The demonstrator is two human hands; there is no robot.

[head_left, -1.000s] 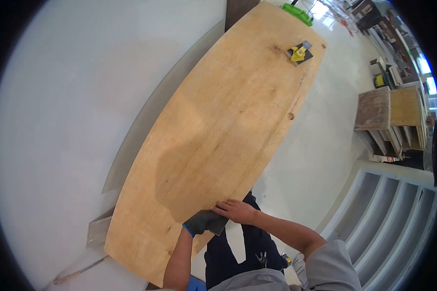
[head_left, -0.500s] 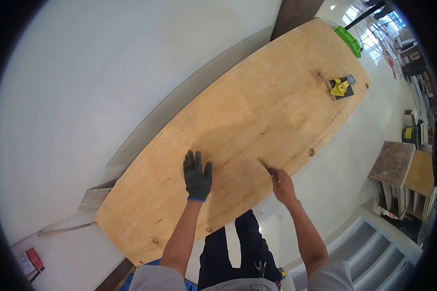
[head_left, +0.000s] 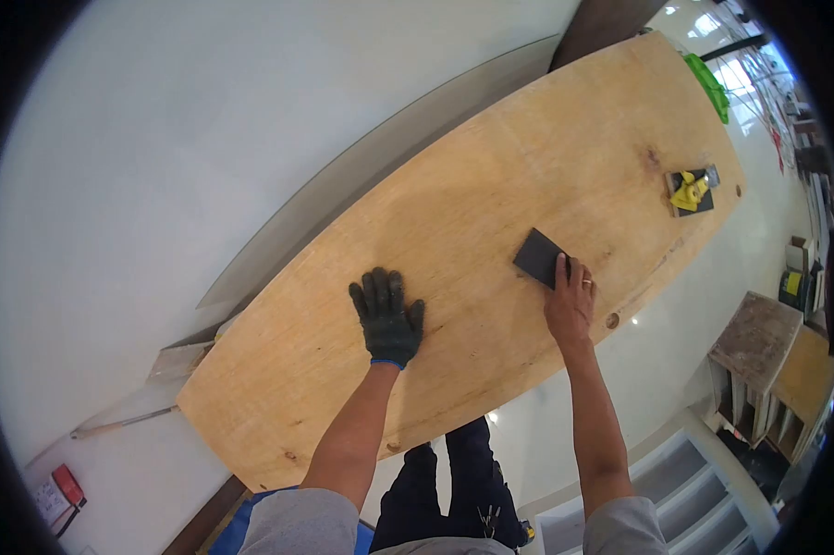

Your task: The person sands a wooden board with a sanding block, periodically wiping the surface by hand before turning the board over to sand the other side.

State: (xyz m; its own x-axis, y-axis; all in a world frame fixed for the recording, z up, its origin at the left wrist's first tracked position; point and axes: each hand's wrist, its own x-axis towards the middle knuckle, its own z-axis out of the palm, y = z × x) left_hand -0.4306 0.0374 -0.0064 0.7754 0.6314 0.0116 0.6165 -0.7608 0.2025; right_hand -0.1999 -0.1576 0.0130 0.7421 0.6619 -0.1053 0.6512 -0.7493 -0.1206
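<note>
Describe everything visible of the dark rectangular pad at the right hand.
The flat, dark grey rectangular pad looks matte, perhaps sandpaper on a block. It sits slanted over the long, light-brown wooden board, apparently resting on it. The bare right hand holds its near right end, covering that part. Its far corners look square; its underside is hidden.

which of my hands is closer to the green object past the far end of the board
Your right: it grips the dark sheet mid-board, below the green object. Your gloved left lies flat, farther away.
</note>
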